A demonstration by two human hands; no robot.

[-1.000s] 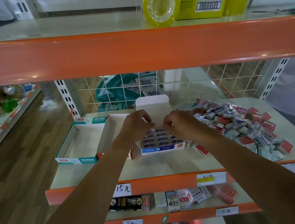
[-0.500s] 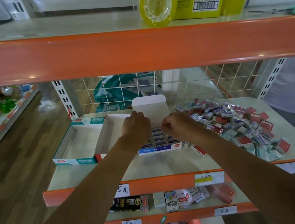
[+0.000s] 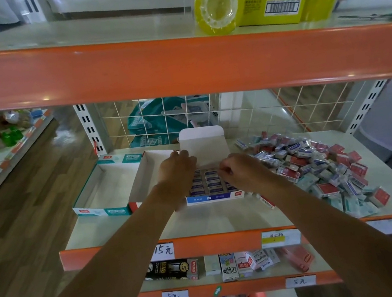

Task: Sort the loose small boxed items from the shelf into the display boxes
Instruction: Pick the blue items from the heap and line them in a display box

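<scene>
On the cream middle shelf (image 3: 125,230) with its orange front lip, a low white display box with a blue front panel (image 3: 215,197) sat near the centre, its plain white lid flap (image 3: 201,142) standing upright at the back. Rows of small blue-labelled boxes (image 3: 212,184) lay packed flat inside it.

The left hand (image 3: 177,170) lay palm down over the left rear part of those rows, released, with its fingers straight and together and their tips reaching the foot of the lid flap. The right hand (image 3: 242,169) hung over the right side of the same box, its fingers (image 3: 223,169) curled with the tips down on the packed rows. Whether they pinched one small box could not be told, as the knuckles hid it.

Just to the left, touching side by side, stood an empty white display box with red corners (image 3: 135,206) and an empty white display box with teal panels (image 3: 101,212). To the right spread a heap of loose small red, blue and teal cellophane-wrapped boxes (image 3: 323,165), its near edge beside the right wrist and its far edge near the shelf's front right corner.
</scene>
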